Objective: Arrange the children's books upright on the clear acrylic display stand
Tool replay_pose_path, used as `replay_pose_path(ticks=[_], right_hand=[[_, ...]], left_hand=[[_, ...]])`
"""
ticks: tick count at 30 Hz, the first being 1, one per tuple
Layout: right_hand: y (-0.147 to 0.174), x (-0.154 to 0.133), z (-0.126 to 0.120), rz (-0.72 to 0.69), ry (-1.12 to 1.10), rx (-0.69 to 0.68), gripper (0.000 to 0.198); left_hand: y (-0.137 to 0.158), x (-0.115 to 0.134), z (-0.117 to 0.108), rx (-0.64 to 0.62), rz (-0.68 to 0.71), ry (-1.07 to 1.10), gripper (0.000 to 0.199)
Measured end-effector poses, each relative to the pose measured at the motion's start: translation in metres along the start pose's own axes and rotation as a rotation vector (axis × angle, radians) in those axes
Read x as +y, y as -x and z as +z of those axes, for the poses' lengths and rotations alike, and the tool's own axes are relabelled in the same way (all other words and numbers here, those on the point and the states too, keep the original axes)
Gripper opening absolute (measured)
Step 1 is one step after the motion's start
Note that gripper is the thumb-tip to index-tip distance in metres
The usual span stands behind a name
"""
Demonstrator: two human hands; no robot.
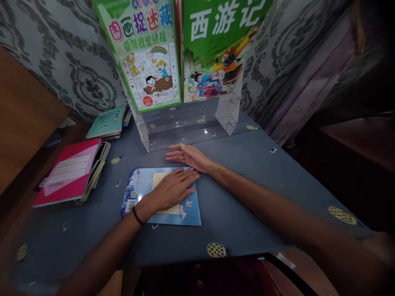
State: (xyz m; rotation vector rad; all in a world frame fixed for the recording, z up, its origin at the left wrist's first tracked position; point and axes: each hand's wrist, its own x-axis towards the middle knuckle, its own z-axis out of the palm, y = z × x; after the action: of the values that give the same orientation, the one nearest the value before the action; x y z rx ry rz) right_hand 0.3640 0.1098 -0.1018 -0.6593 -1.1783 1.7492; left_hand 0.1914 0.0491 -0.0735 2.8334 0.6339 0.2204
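A thin blue book (191, 213) lies flat on the desk in front of me, with a pale yellow panel, a barcode and a QR code on its cover. My left hand (171, 188), with a black band at the wrist, rests palm down across it, fingers stretched toward its upper right corner. Just beyond the book's far right corner, my right hand (189, 157) is held on edge near the desk surface, its fingers extended to the left and nothing in them. Its wrist comes close to the left fingertips.
A clear acrylic stand (185, 131) at the back holds two upright books, a green-and-white picture book (151, 74) and a green book (216, 53). At left lie a pile topped by a pink book (69, 172) and a pile topped by a teal book (106, 122). Patterned curtains hang behind.
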Motion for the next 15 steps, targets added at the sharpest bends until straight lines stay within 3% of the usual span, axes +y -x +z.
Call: replay_pose_path(ticks=[5, 11, 15], right_hand=[[0.004, -0.003, 0.002, -0.005, 0.119, 0.013, 0.053], [0.001, -0.002, 0.009, 0.000, 0.252, 0.032, 0.061], [0.005, -0.005, 0.016, -0.007, 0.465, 0.022, 0.066]], left_hand=[[0.011, 0.009, -0.009, -0.043, 0.000, -0.066, 0.057], [0.061, 0.026, -0.028, -0.024, -0.036, -0.115, 0.072], [0.091, 0.026, -0.030, -0.001, -0.067, -0.172, 0.072]])
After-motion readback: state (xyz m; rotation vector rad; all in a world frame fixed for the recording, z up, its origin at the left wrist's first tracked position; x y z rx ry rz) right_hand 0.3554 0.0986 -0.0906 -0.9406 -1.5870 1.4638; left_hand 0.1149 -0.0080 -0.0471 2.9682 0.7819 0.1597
